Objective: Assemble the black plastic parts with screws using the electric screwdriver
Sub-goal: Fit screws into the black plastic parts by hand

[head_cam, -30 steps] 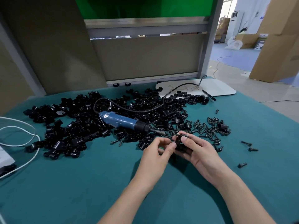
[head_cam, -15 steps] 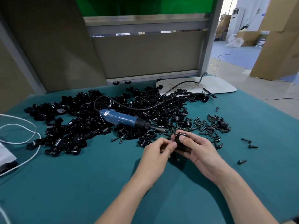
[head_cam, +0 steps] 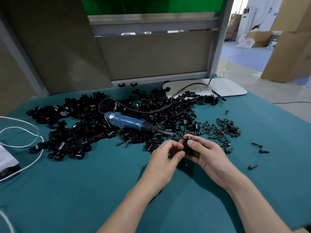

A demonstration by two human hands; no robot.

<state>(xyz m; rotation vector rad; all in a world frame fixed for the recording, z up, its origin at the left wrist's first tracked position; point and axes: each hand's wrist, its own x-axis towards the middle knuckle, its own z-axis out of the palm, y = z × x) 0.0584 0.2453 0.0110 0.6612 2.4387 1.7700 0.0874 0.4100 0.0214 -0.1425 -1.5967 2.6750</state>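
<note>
Head view: just in front of the electric screwdriver point(head_cam: 133, 122) tip, our right hand point(head_cam: 207, 154) curled its fingers point(head_cam: 193, 142) round the black plastic part point(head_cam: 188, 148) with its screw point(head_cam: 189, 138). Our left hand point(head_cam: 165, 154) pinched the part's side. We judged it light, rigid and smooth, best gripped by its edges.

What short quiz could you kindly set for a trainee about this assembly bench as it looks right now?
1. True or false: the electric screwdriver lies unheld on the pile of black parts.
2. Multiple choice: the right hand grips
A) a black plastic part
B) the white cable
C) nothing
3. Fill in: from the person's view, most of the loose screws lie to the ___ of the screwdriver's tip.

Key: 1 true; 2 A; 3 right.
</note>
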